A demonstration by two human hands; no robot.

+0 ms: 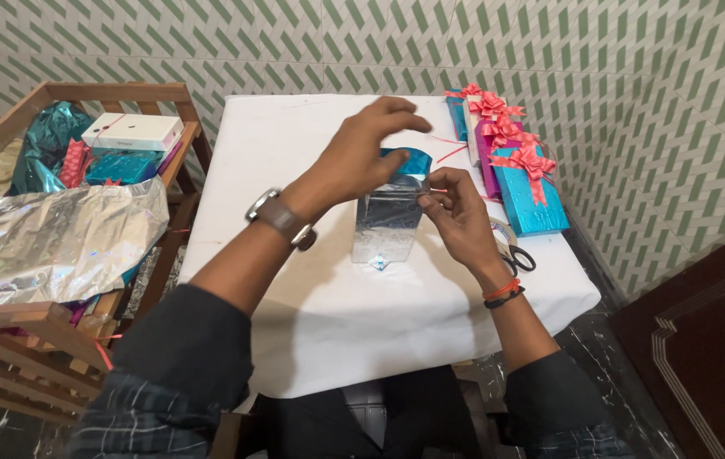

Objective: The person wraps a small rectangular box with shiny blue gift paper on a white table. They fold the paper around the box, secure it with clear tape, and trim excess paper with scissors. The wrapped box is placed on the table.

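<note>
On the far left, a wooden rack (82, 93) holds crumpled silver foil paper (56, 238), a white box (133, 130) and more teal wrap. Moving to the table (311, 314), draped in white cloth, the left hand (371, 149) arches over a box wrapped in silver foil (386, 225), which stands near the middle of the table; its fingers are loosely curled, thumb and fingertips resting near the box's teal top edge. Just beside it, the right hand (456, 212) pinches the upper right corner of the box, where a thin red ribbon (447, 153) trails toward the back. The step looks like fastening ribbon onto the wrapped box; the next move probably calls for keeping the box steady and drawing the ribbon taut. Further right lie scissors (520, 257) and a row of finished gifts with red bows (515, 161).
</note>
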